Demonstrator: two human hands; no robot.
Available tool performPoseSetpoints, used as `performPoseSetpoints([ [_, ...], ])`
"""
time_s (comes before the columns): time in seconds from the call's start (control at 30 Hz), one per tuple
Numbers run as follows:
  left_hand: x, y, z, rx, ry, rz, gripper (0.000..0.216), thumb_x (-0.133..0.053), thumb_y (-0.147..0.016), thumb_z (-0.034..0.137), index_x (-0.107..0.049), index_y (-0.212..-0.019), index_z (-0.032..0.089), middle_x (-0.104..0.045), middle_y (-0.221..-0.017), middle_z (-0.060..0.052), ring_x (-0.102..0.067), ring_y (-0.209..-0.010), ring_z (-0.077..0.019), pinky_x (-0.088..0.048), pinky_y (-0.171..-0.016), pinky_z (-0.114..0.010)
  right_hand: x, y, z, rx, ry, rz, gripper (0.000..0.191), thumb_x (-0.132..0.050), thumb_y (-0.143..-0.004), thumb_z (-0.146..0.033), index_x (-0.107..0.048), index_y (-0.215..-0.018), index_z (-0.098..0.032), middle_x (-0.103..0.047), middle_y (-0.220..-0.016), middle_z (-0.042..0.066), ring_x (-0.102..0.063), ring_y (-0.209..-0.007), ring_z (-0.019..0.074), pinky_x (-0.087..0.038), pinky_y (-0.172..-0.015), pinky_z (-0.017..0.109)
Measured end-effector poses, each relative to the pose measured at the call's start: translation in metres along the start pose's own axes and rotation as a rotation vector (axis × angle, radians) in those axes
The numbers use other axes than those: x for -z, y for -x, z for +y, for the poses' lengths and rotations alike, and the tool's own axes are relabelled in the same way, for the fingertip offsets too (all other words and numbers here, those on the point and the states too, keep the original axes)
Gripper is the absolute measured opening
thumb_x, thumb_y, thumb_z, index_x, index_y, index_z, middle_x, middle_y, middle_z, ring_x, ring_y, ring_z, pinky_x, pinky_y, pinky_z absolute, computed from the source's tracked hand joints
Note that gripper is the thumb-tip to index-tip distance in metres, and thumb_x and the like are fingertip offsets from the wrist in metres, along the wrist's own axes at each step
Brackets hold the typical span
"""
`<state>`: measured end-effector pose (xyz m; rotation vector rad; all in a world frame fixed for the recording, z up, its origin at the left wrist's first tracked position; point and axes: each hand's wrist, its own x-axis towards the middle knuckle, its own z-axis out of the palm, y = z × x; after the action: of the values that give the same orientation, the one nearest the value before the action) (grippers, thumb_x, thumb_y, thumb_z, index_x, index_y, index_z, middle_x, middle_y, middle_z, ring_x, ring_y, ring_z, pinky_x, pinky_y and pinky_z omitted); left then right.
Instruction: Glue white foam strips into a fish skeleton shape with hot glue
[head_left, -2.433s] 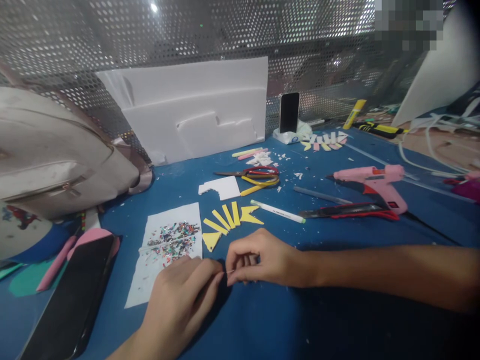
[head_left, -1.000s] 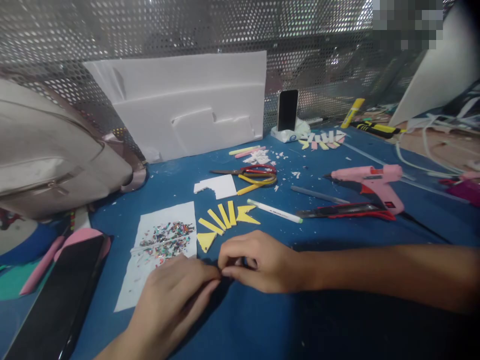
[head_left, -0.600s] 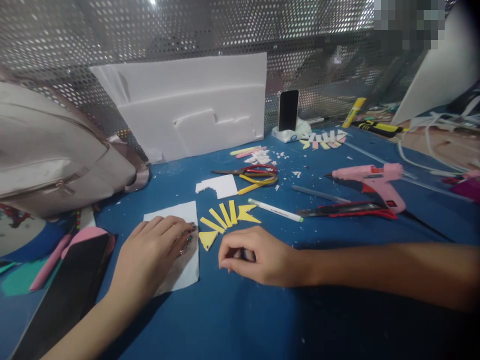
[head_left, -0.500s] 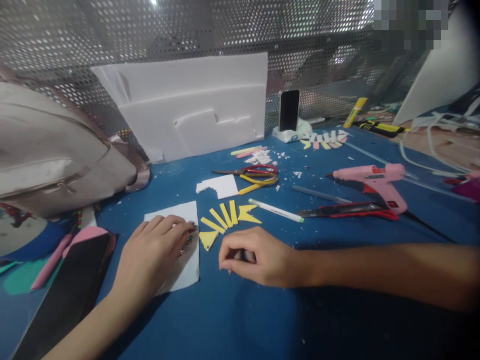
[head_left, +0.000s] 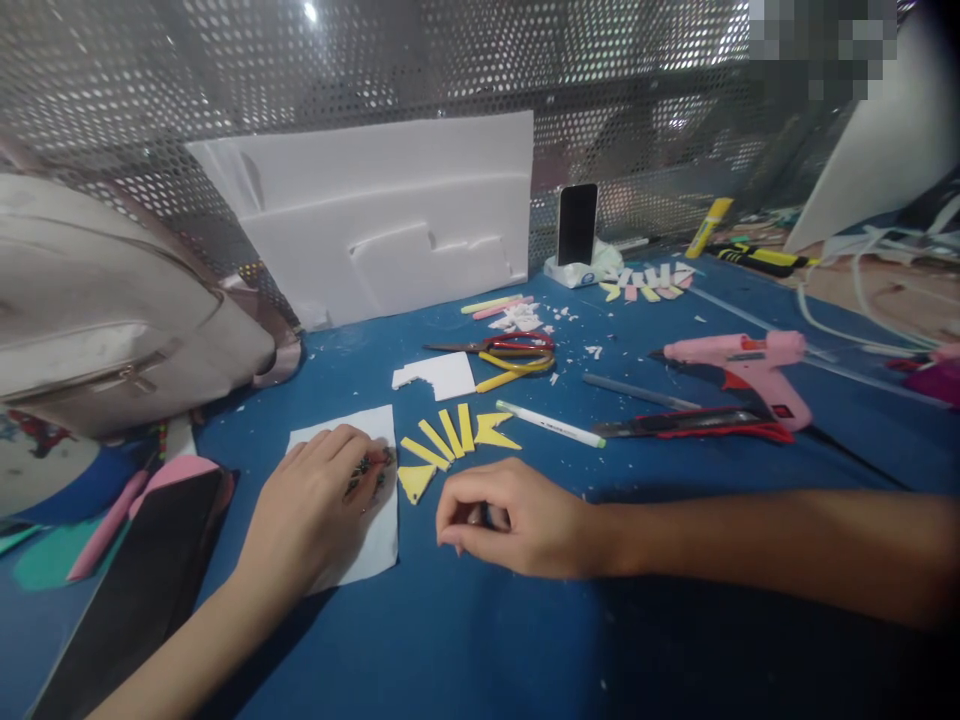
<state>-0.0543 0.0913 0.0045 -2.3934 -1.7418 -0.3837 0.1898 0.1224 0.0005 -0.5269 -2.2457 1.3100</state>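
Observation:
My left hand (head_left: 311, 505) rests over a sheet of white paper (head_left: 382, 550) on the blue table. Its thumb and fingers are drawn together in a pinch, with small dark, greenish, glinting bits at the tips; whether these are nails or something held I cannot make out. My right hand (head_left: 517, 520) lies curled on its side, thumb against the fingers, and nothing shows in it. Between and beyond the hands lie several yellow cut strips (head_left: 435, 445), a yellow triangle (head_left: 416, 480) and a yellow jagged piece (head_left: 495, 430). A white pen with green ends (head_left: 551, 424) is beyond my right hand.
Scissors (head_left: 517, 345) and a white foam offcut (head_left: 442, 376) lie farther back. To the right are a red box cutter (head_left: 697, 424) and a pink glue gun (head_left: 750, 360). A phone (head_left: 577, 225) stands at the back; a backpack (head_left: 112, 290) sits at left.
The fingers of my left hand have drawn in from a flatter spread to a pinch above the paper. My right hand has stayed in place.

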Motion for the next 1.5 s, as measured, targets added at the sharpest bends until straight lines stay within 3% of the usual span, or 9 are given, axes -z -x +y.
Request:
performPoseSetpoints([
  [0.57, 0.006, 0.006, 0.001, 0.080, 0.312, 0.051, 0.006, -0.055, -0.089, 0.027, -0.057, -0.088, 0.022, -0.064, -0.087, 0.000, -0.057, -0.077, -0.0151, -0.042, -0.067, -0.026, 0.000, -0.002, 0.000, -0.066, -0.131, -0.007, 0.011, -0.058, -0.087, -0.022, -0.064, -0.086, -0.013, -0.064, -0.069, 0.000, -0.047, -0.052, 0.0035, -0.038, -0.052, 0.014],
  [0.83, 0.016, 0.016, 0.040, 0.097, 0.586, 0.064, 0.006, -0.057, -0.088, 0.023, -0.060, -0.091, 0.026, -0.064, -0.086, 0.004, -0.059, -0.073, -0.0093, -0.049, -0.069, -0.021, 0.003, 0.001, -0.004, -0.061, -0.208, 0.114, 0.012, -0.055, -0.088, -0.023, -0.054, -0.080, -0.015, -0.046, -0.065, -0.004, -0.038, -0.055, 0.0044, -0.032, -0.050, 0.017],
  [0.97, 0.012, 0.026, 0.055, 0.157, 0.822, 0.054, 0.010, -0.061, -0.084, 0.018, -0.063, -0.084, 0.029, -0.066, -0.086, 0.006, -0.062, -0.078, -0.0085, -0.049, -0.069, -0.017, 0.005, 0.003, -0.006, -0.023, -0.166, 0.055, 0.012, -0.052, -0.087, -0.018, -0.047, -0.076, -0.016, -0.040, -0.061, -0.006, -0.034, -0.051, 0.0038, -0.030, -0.049, 0.017],
  [1.13, 0.005, 0.030, 0.058, 0.246, 0.990, 0.024, 0.010, -0.063, -0.083, 0.019, -0.065, -0.083, 0.029, -0.068, -0.082, 0.005, -0.065, -0.078, -0.0092, -0.051, -0.067, -0.016, 0.006, 0.003, -0.005, -0.006, -0.144, 0.000, 0.011, -0.053, -0.085, -0.016, -0.047, -0.075, -0.016, -0.038, -0.055, -0.008, -0.032, -0.048, 0.0030, -0.028, -0.048, 0.017],
  [1.3, 0.004, 0.028, 0.059, 0.340, 1.038, -0.004, 0.006, -0.067, -0.080, 0.024, -0.067, -0.084, 0.029, -0.067, -0.073, 0.005, -0.062, -0.064, -0.0084, -0.051, -0.059, -0.015, 0.004, 0.002, -0.003, -0.010, -0.141, -0.015, 0.012, -0.054, -0.084, -0.015, -0.048, -0.074, -0.016, -0.038, -0.054, -0.008, -0.032, -0.047, 0.0024, -0.029, -0.047, 0.016],
  [1.5, 0.006, 0.028, 0.058, 0.319, 0.974, -0.006, 0.005, -0.068, -0.080, 0.024, -0.068, -0.080, 0.030, -0.069, -0.074, 0.006, -0.065, -0.066, -0.0092, -0.051, -0.060, -0.014, 0.003, 0.001, -0.002, -0.012, -0.110, -0.009, 0.012, -0.055, -0.082, -0.013, -0.047, -0.073, -0.016, -0.038, -0.053, -0.009, -0.032, -0.046, 0.0021, -0.028, -0.047, 0.015],
])
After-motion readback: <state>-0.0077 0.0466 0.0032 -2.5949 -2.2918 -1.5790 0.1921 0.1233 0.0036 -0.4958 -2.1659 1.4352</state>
